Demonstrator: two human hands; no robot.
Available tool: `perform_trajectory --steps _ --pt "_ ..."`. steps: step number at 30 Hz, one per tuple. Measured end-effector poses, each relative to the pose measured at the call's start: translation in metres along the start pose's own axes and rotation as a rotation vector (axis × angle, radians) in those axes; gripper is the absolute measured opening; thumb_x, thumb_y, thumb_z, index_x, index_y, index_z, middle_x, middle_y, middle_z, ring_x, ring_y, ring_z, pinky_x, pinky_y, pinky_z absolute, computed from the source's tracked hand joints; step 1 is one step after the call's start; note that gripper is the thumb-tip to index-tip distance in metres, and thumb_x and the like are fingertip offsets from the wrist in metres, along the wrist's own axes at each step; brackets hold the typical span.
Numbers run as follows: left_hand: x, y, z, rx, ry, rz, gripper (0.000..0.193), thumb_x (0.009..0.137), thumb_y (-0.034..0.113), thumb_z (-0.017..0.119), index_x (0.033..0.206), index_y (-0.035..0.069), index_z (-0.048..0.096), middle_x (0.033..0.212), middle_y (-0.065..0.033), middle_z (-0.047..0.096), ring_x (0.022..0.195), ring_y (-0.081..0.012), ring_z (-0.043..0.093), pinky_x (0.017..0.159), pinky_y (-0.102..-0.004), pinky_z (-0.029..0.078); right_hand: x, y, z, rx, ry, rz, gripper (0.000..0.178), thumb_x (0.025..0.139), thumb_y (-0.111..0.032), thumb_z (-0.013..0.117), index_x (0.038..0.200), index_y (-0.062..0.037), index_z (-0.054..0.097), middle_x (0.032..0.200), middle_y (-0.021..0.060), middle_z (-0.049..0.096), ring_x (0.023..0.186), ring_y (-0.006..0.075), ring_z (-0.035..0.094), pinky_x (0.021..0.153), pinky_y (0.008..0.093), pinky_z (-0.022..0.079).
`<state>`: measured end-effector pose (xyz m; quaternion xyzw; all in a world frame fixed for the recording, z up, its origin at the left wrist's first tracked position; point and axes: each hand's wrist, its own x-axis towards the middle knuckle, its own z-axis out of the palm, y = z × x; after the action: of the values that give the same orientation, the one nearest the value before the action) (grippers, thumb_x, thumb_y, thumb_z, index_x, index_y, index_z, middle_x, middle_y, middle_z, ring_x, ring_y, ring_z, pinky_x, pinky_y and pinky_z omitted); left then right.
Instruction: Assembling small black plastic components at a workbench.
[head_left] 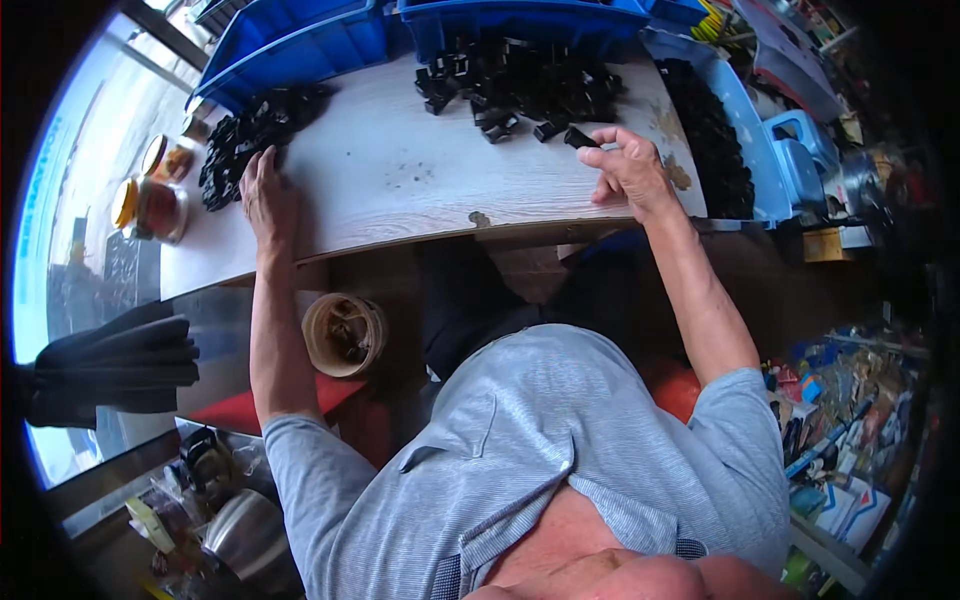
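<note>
1. The front edge of the table (pixel 400 205) is nearest; open surface lies between the two hands, giving room for moving.
2. The left hand (pixel 264 205) is at the left pile (pixel 235 145); I cannot tell whether its fingers grasp something; a push leftward could perhaps tip the jars (pixel 158 208).
3. The right hand (pixel 634 175) pinches a small black piece (pixel 577 138) before the right pile (pixel 545 85); a weak pinch could drop it.
4. Farther, blue bins (pixel 320 52) limit the reach.

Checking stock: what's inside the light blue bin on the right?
The light blue bin holds a heap of small black parts; they cover its bottom, so anything beneath them cannot be seen.
</note>
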<state>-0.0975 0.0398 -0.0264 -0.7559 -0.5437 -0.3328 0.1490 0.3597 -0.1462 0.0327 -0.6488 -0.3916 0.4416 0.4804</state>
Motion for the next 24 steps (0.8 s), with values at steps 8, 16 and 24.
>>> perform_trajectory --steps 8,16,24 --pt "-0.021 0.03 -0.026 0.142 -0.175 -0.159 0.033 0.093 0.017 0.062 0.125 0.01 0.065 0.118 -0.0142 0.069 0.11 -0.035 0.062 0.093 -0.0441 0.05 0.025 0.008 -0.09 0.148 0.395 0.04 0.039 0.082 -0.022 0.082 0.112 -0.0041 0.065 0.055 -0.0001 0.051 0.047 0.0123 0.058 0.051 0.033 0.06" --pt "-0.02 0.057 -0.021 -0.224 -0.162 0.039 0.02 0.097 0.016 0.059 0.112 0.008 0.069 0.103 -0.0164 0.071 0.093 -0.0362 0.067 0.087 -0.0451 0.051 0.037 0.001 -0.091 0.093 0.571 0.071 0.043 0.081 -0.02 0.082 0.12 -0.0077 0.066 0.056 -0.0012 0.049 0.048 0.0156 0.058 0.055 0.032 0.057" --pt "0.001 0.063 -0.017 -0.373 -0.285 -0.248 0.026 0.093 0.023 0.069 0.113 0.006 0.072 0.11 -0.0124 0.071 0.092 -0.0259 0.071 0.079 -0.0347 0.055 0.048 -0.006 -0.044 -0.185 0.284 0.071 0.048 0.082 -0.018 0.081 0.127 -0.0116 0.065 0.069 0.0036 0.06 0.048 0.0107 0.055 0.049 0.0264 0.053"
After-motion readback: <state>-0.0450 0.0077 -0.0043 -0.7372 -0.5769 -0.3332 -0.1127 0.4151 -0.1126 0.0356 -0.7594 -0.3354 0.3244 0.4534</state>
